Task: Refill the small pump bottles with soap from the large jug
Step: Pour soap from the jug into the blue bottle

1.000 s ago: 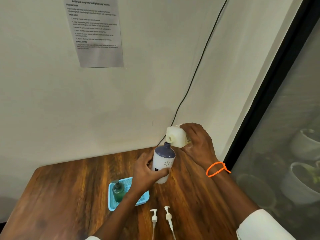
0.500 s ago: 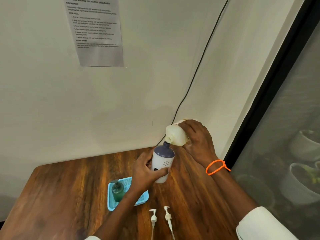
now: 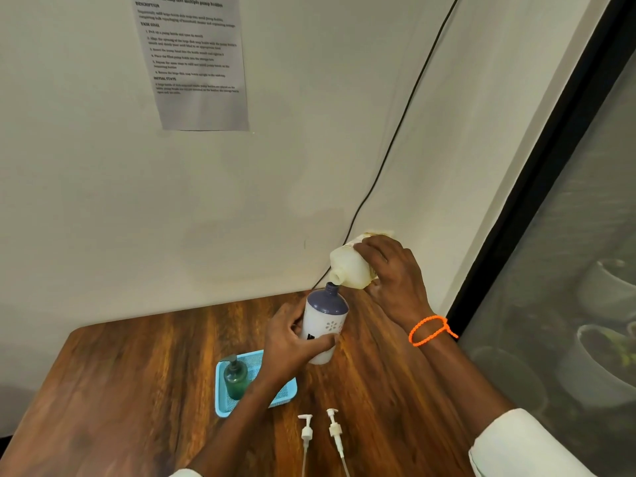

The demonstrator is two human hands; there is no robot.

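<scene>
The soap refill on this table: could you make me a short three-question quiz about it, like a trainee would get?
1. True or false: the green bottle in the blue tray already has its pump on.
2. How many loose pumps lie on the table? A) one B) two C) three
3. Fill in: the right hand tips the jug so its spout sits just above the open neck of the white bottle, which the ____ hand steadies.

Key
1. True.
2. B: one pump and a second pump, side by side.
3. Left.
</scene>
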